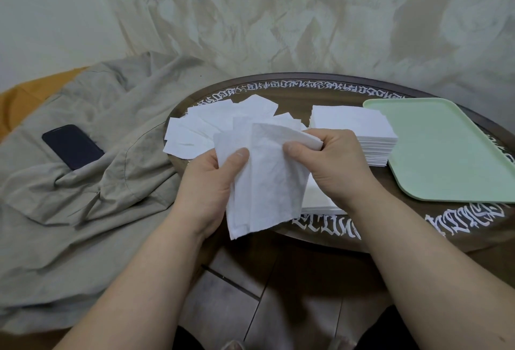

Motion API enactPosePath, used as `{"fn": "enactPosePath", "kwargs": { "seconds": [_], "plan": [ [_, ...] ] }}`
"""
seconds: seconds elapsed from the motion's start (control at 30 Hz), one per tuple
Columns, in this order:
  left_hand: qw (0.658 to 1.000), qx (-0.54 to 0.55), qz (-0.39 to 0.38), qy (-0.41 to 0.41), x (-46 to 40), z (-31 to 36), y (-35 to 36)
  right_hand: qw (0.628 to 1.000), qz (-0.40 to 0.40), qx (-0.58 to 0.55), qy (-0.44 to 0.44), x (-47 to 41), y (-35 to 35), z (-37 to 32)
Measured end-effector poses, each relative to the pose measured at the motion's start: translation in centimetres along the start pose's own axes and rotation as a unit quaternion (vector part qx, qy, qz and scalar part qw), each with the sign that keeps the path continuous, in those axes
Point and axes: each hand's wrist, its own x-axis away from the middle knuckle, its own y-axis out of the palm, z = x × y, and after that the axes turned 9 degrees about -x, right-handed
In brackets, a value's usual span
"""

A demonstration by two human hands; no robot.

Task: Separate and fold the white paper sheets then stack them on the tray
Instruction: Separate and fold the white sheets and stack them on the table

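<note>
A: What did the hands hold?

B: The left hand gripped a white paper sheet above the near edge of the round table, thumb curled over its front face. The right hand pinched the sheet's upper right corner, thumb and curled fingers pressed together on the paper. The sheet hung creased, a second layer fanning out behind it at the left.

A: Where lay the other sheets, taking the tray as landmark?

B: The pale green tray sat at the table's right side. Touching or just beside its left rim stood a neat stack of sheets. Farther left of the tray lay a loose scattered pile of sheets. Another flat white stack showed beneath the right wrist; its extent was hidden.

A: Was any writing legible?

B: White ornamental lettering ran round the table's rim; it could not be read.

A: And away from the table?

B: Well left of the tray, a dark phone rested on a rumpled beige cloth.
</note>
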Motion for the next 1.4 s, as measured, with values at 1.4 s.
{"fn": "enactPosePath", "kwargs": {
  "seconds": [1.4],
  "plan": [
    [1.000,-0.011,0.018,0.019,-0.9,0.5,0.4,0.987,-0.069,-0.113,0.087,0.4,0.1,-0.6]
  ]
}}
